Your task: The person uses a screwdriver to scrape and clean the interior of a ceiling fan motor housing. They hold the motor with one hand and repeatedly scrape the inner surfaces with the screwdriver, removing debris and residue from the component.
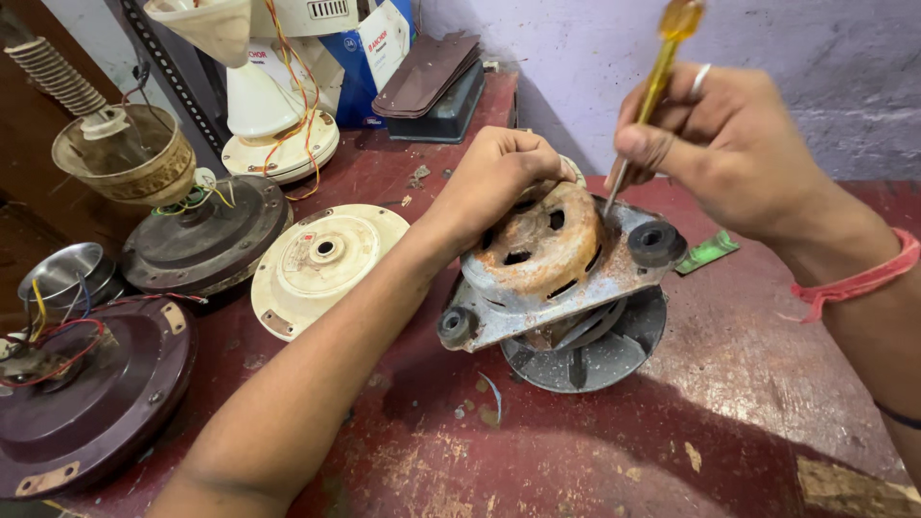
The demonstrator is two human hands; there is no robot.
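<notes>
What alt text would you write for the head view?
A left hand steadies a rusty electric motor on a worn red workbench while the right hand pokes a yellow-handled screwdriver into it. Ceiling-fan housings lie nearby.

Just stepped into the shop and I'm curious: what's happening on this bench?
A person's left hand grips the top of a rusty motor standing on a worn red table. Their right hand holds a yellow-handled screwdriver, its tip at the motor's upper edge. Ceiling fan housings, one cream and others dark, lie to the left.
</notes>
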